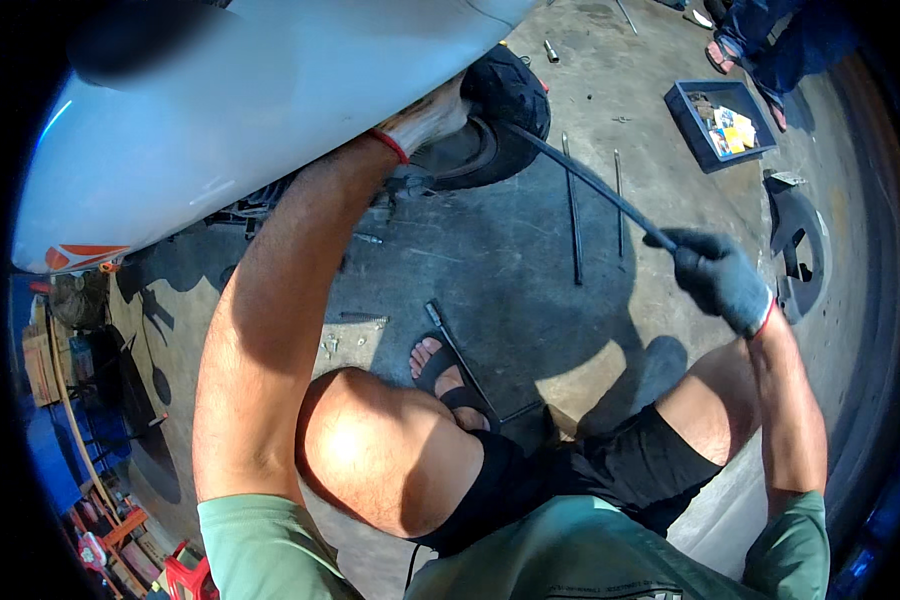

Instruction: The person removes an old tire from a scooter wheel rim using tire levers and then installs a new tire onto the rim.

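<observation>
Head view: bar gripped by right hand, set against tyre, upper middle; grip of left hand can't be told; work seems begun, unfinished.

Access to the wheel tight: body overhangs at upper left, left hand fills the gap beside the tyre. Bar slants from the wheel to the right hand, barring a straight pass; in view it crosses two rods on the floor. Open floor lies between forearms, bounded nearer by wrench, foot and left knee. Beyond the bar: room up to the crate.
</observation>
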The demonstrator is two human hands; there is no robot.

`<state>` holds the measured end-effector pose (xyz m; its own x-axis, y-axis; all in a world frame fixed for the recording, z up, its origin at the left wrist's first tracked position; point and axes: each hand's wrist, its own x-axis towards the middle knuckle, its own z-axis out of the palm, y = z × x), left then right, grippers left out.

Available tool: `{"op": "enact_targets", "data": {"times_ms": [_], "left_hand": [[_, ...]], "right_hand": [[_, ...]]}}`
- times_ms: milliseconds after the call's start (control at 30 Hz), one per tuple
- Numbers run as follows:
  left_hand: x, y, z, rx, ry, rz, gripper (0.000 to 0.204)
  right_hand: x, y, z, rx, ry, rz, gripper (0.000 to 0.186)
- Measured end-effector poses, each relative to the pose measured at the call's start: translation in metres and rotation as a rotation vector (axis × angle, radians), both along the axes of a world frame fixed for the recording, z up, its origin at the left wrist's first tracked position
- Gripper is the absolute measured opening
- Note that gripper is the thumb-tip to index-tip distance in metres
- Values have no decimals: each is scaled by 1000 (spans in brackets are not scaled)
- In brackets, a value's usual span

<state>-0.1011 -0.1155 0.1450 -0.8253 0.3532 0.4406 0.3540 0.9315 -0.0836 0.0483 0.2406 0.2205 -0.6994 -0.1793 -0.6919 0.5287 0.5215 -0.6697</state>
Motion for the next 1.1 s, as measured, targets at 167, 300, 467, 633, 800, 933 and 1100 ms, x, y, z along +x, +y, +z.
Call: {"op": "enact_targets", "data": {"times_ms": [167, 300, 467, 633, 800, 933, 1100], "left_hand": [[5, 24, 10, -151, 5, 42, 80], [12, 26, 22, -171, 30, 15, 79], [10, 8, 10, -173, 192, 13, 78], [14, 23, 21, -138, 117, 7, 77], [17, 25, 26, -116, 92, 14, 77], [14, 25, 21, -82, 51, 7, 78], [19, 32, 19, -125, -45, 4, 82]], "right_hand": [[118, -106, -90, -298, 216, -406, 37], [144, -181, -133, -537, 174, -596, 33], [120, -148, -173, -390, 200, -497, 30], [157, -63, -277, 249, 399, -361, 43], [196, -42, -306, 662, 302, -68, 27], [171, -40, -314, 767, 695, -32, 36], [21, -113, -197, 431, 941, -217, 48]]}}
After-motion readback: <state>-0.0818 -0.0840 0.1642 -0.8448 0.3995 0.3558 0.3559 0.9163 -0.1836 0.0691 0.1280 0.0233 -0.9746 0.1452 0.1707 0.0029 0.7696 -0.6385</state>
